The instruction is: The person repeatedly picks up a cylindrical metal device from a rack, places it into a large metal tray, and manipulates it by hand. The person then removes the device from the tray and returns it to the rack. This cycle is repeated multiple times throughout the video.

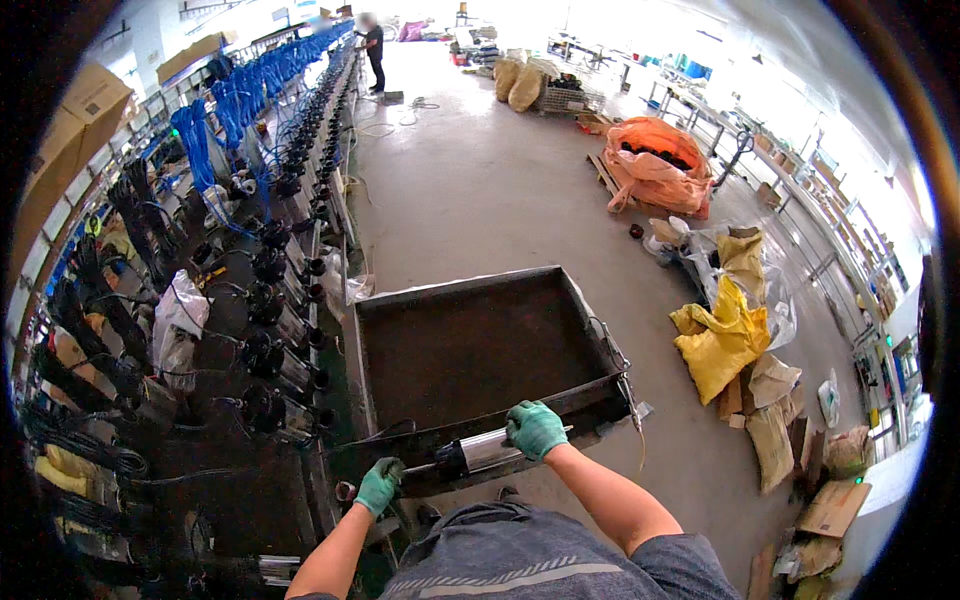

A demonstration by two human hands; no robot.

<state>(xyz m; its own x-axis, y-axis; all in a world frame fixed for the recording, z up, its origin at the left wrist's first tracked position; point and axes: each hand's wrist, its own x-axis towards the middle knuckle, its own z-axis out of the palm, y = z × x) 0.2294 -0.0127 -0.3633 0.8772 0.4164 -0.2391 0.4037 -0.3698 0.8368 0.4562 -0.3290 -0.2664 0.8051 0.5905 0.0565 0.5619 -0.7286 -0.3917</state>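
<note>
A silver cylindrical motor with a black end (490, 450) lies across the near ledge of a dark metal tray. My right hand (537, 430), in a green glove, is closed over its right end, and a thin tip shows past my fingers. To the left, my left hand (379, 486), gloved the same way, is closed around a thin rod (420, 467) that runs to the motor's black end. My fingers hide where the rod ends. A dark cable (385, 433) curves on the ledge just above my left hand.
The shallow tray (460, 283) spans the front. Along the left, a long bench holds rows of similar motors (280, 360) and blue cable bundles (235, 110). Yellow sacks (725, 345) and an orange bag (655, 180) stand on the floor at right. A person (374, 55) stands far off.
</note>
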